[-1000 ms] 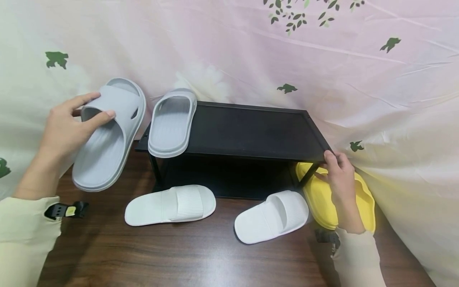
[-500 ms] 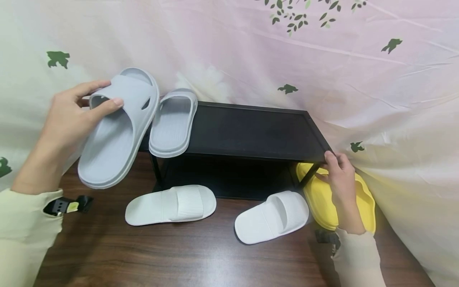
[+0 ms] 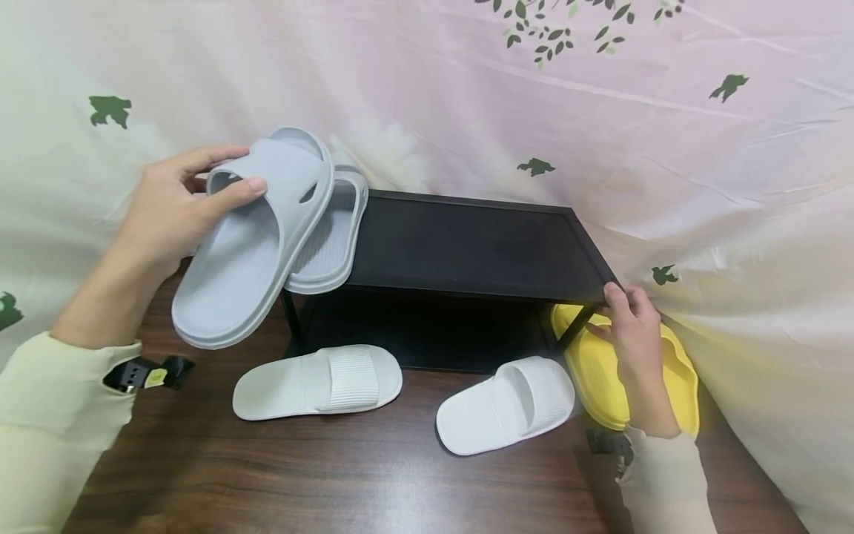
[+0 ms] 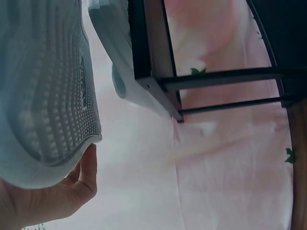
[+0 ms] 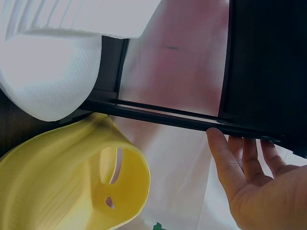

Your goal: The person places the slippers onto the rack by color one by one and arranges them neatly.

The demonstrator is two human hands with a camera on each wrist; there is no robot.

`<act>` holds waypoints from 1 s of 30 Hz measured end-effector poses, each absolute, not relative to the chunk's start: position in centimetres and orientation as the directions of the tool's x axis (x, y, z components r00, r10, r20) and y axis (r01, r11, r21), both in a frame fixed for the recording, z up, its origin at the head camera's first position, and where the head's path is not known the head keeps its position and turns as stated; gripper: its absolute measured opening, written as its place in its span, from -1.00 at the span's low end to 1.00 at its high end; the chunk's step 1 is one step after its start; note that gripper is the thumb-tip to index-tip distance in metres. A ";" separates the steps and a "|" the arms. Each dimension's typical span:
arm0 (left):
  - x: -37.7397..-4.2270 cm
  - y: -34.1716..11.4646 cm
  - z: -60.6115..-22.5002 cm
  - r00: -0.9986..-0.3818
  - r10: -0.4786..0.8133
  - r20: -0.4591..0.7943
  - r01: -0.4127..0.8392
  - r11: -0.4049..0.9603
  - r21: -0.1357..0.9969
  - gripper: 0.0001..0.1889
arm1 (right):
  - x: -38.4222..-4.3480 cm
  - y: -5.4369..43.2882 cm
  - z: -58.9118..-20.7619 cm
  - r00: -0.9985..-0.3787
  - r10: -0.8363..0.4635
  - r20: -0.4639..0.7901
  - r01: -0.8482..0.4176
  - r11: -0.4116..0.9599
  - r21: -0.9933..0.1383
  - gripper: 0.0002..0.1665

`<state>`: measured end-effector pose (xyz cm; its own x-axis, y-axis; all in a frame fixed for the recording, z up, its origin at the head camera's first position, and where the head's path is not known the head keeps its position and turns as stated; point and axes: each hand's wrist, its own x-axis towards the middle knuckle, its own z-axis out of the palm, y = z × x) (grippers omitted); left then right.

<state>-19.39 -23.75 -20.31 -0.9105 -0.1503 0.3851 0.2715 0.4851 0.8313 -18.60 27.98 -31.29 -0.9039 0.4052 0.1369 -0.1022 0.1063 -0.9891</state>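
My left hand (image 3: 167, 208) pinches the strap of a light grey slide slipper (image 3: 227, 285), thumb on top. This slipper is tilted at the left end of a black two-tier shoe rack (image 3: 460, 245), overlapping its grey mate (image 3: 336, 245) on the top shelf in the head view. Its dotted sole (image 4: 48, 91) faces the left wrist camera. At the other end my right hand (image 3: 634, 334) grips the front right corner of the top shelf, thumb above and fingers under the edge. A yellow slipper (image 3: 597, 378) stands beside the rack, partly hidden by that hand.
One white slipper (image 3: 283, 389) lies on the brown wood-grain surface (image 3: 333, 475) in front of the rack. Another white slipper (image 3: 477, 423) lies further right. A pale pink curtain (image 3: 434, 96) with leaf prints hangs behind and along the right side.
My left hand has carried the grey slipper to the right, so it now overlaps its mate in the head view. The right hand has stayed on the rack corner.
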 end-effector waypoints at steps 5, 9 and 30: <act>-19.7 -22.5 -19.8 -0.920 -0.113 0.376 0.277 0.494 0.824 -0.42 | -18.6 28.1 -31.4 -0.904 0.406 0.137 -0.102 0.107 -0.989 -0.79; -20.0 -21.4 -19.3 -0.923 -0.094 0.373 0.285 0.483 0.828 -0.40 | -18.6 28.1 -31.3 -0.903 0.407 0.136 -0.096 0.118 -0.988 -0.78; -22.0 -16.6 -17.4 -0.967 -0.029 0.254 0.212 0.467 0.858 -0.32 | -18.5 28.0 -31.3 -0.904 0.405 0.138 -0.104 0.104 -0.989 -0.76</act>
